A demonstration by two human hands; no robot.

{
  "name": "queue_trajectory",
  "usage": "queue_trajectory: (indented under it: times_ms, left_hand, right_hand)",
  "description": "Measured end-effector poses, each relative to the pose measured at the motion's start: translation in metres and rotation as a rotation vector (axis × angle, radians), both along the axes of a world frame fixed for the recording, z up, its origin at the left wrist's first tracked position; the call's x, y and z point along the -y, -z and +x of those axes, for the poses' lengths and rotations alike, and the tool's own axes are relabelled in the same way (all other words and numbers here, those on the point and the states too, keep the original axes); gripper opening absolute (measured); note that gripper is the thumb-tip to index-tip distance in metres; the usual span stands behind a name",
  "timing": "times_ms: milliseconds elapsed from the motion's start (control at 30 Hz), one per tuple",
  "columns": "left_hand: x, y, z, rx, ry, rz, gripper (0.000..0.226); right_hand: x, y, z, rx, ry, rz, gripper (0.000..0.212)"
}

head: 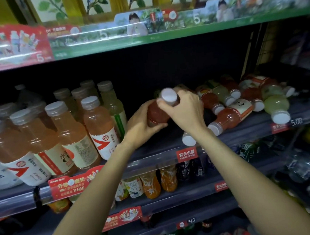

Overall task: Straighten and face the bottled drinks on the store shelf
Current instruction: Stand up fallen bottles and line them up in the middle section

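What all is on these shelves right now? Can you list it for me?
Upright bottles: a dozen or so, peach-orange and pale yellow-green, grey caps, left of middle shelf.
Held bottle: one, red, white cap, centre of middle shelf.
Fallen bottles: about ten, red and pale green, white caps, lying in a heap on the right.
Price tags: several, red, along the shelf fronts.
Lower bottles: several, orange and dark, shelf below.
Cartons: a row, white and yellow with leaves, top shelf.
Left hand: grips the held bottle's body.
Right hand: grips its cap end.
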State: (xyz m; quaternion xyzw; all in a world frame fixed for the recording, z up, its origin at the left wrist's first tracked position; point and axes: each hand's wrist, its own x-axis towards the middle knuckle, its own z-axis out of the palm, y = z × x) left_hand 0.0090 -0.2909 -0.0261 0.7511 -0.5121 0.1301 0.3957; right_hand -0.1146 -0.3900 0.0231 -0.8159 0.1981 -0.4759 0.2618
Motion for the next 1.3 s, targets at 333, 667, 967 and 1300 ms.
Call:
queue_trajectory:
  times_ms: [333,667,967,1300]
  left_hand:
    - [-0.018,0.01,-0.018,-0.229,-0.421,-0.336,0.076]
    - [-0.031,0.038,-0.032,0.019,-0.487,-0.248,0.085]
    - [-0.032,0.041,-0.028,0.071,-0.472,-0.233,0.084]
    - [-0.031,0.041,-0.027,0.045,-0.453,-0.231,0.085]
  right_hand:
    - [-0.012,0.019,0.05,-0.185,-0.512,0.359,0.039]
    - [-0.002,0.023,0.056,-0.281,-0.695,0.356,0.038]
    - [0.076,0.03,0.058,-1.087,-0.106,-0.748,0.042]
    - [0.063,0.025,0.052,-1.179,-0.412,-0.486,0.048]
